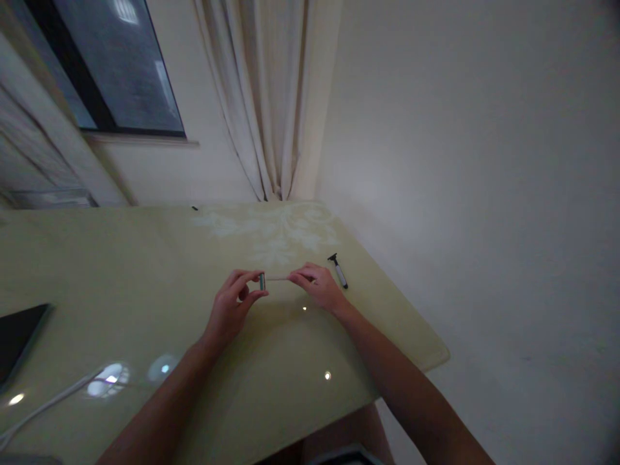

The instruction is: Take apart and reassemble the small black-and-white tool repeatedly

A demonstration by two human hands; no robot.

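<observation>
Over the table, my left hand point(235, 303) pinches a small razor cartridge point(262, 281) on end between thumb and fingers. It looks dark with a greenish face. My right hand point(317, 284) grips a thin pale stick point(278, 278), which looks like a cotton swab. The stick points left, and its far tip is at or very close to the cartridge; whether they touch I cannot tell. Just beyond my right hand lies a razor handle point(341, 274), grey and black, with a narrow black head at its far end.
The glossy pale green table point(387, 310) runs to a wall point(460, 161) on the right. A dark flat device point(22, 336) lies at the left edge, near a white cable point(53, 400). A small black piece point(194, 208) sits at the back, before curtains point(266, 97).
</observation>
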